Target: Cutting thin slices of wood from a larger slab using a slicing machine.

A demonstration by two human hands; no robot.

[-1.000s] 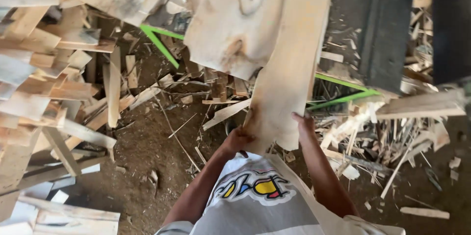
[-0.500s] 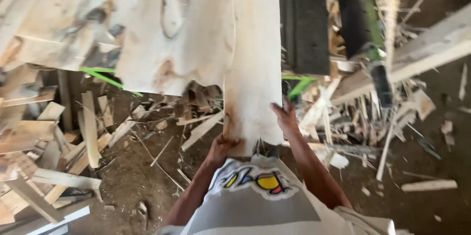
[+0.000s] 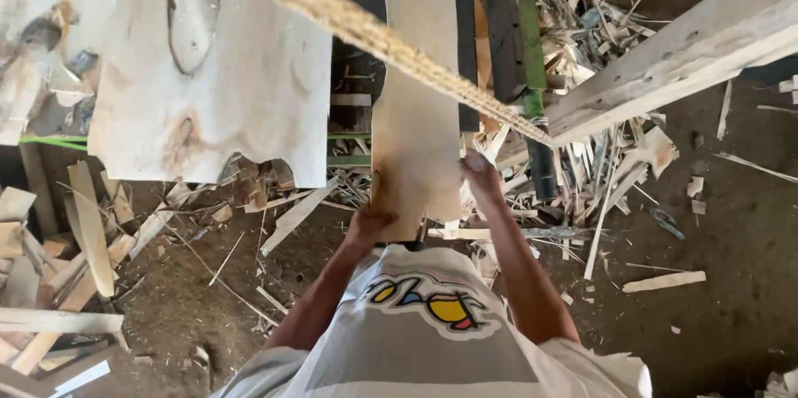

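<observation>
Both hands on the narrow plank (image 3: 416, 115), which runs straight away from the body. Left hand (image 3: 368, 223) closed around its near left corner; right hand (image 3: 480, 178) wrapped on the right edge, slightly farther up. Wide slab (image 3: 224, 66) lies just left of the left grip. Rope (image 3: 366, 28) crosses diagonally above. Pale beam (image 3: 682, 41) right of the right grip. Offcuts (image 3: 83, 232) litter the dirt floor.
</observation>
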